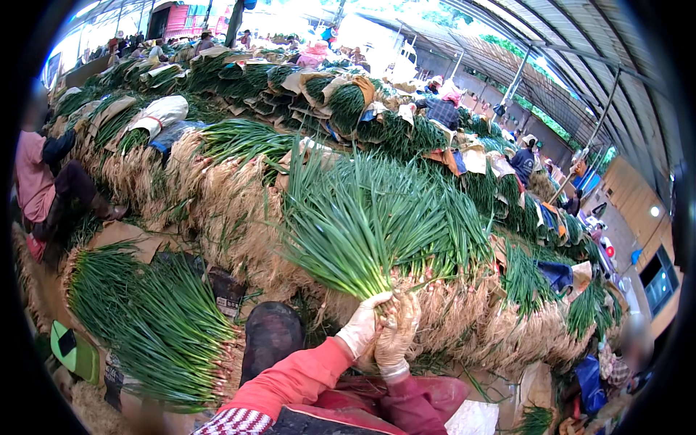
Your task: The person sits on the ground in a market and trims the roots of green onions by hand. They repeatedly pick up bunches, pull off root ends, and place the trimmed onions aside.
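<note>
My left hand [363, 323], in a pale soiled glove, grips a bunch of long green onion plants [356, 263] low on the stems. Close against it, my gloved right hand [396, 333] is closed around the same bunch at its root end. The green leaves fan up and away from me, over a heap of more green onions [443, 234]. Stringy tan roots [462, 312] hang from the near side of that heap. Most of the bunch's own roots are hidden by my fingers.
Trimmed-looking onions [174, 326] lie spread to my left, by a green cap-like item [75, 352]. My dark boot or knee [272, 331] is beside them. A person in pink [37, 174] sits at far left. Long onion rows with cloths [160, 114] and other people fill the shed.
</note>
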`<state>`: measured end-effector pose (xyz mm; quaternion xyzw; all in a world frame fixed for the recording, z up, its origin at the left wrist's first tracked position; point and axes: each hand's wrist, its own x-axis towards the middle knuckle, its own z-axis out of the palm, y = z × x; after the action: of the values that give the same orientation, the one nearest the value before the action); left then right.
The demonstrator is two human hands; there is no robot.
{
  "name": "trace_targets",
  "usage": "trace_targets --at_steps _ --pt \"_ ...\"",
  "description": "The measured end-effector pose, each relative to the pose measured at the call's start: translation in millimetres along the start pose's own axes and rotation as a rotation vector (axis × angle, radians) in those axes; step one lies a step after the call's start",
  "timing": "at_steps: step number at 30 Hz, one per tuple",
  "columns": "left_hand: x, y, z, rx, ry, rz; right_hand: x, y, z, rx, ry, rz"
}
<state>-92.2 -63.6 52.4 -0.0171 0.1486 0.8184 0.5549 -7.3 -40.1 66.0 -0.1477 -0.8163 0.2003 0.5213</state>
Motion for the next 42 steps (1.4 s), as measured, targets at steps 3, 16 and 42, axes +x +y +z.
trace_targets --at_steps 3,16,42 --pt "-10 11 -11 -0.053 0.037 -0.116 -10 -5 3 0.295 -0.099 0.151" --pt "-103 72 2 0.359 -0.169 -0.007 -3 28 -18 0.840 -0.085 0.927" --pt "-257 99 -461 -0.106 0.900 0.651 -21 36 69 0.474 -0.567 0.847"
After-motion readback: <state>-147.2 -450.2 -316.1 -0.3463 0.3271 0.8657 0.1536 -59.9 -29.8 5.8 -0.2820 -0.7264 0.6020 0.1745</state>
